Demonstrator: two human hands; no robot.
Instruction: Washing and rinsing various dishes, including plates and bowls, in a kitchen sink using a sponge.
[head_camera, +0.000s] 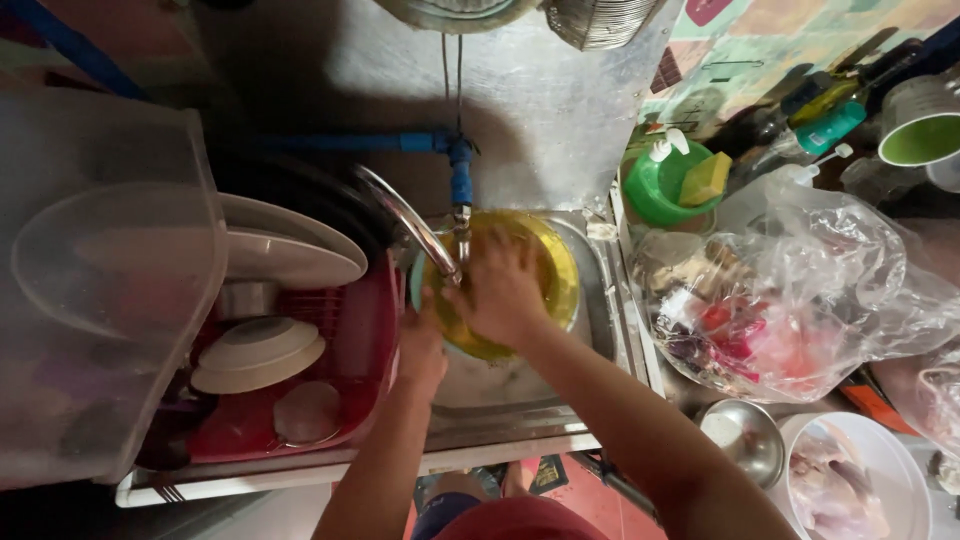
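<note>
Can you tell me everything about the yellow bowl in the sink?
The yellow bowl is round and see-through, glass or plastic by its look. It sits tilted over the metal sink, under the blue tap. The right hand presses inside it, hiding its middle. The left hand grips its near left edge.

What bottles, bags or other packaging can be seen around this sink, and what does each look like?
Clear plastic bag: on the counter right of the sink, crumpled, holding red and pink items.
Pump bottle: white pump top, standing in a green tub behind the bag, beside a yellow sponge.
Teal-capped bottle: lying tilted at the upper right.
No signs or screens show.
</note>
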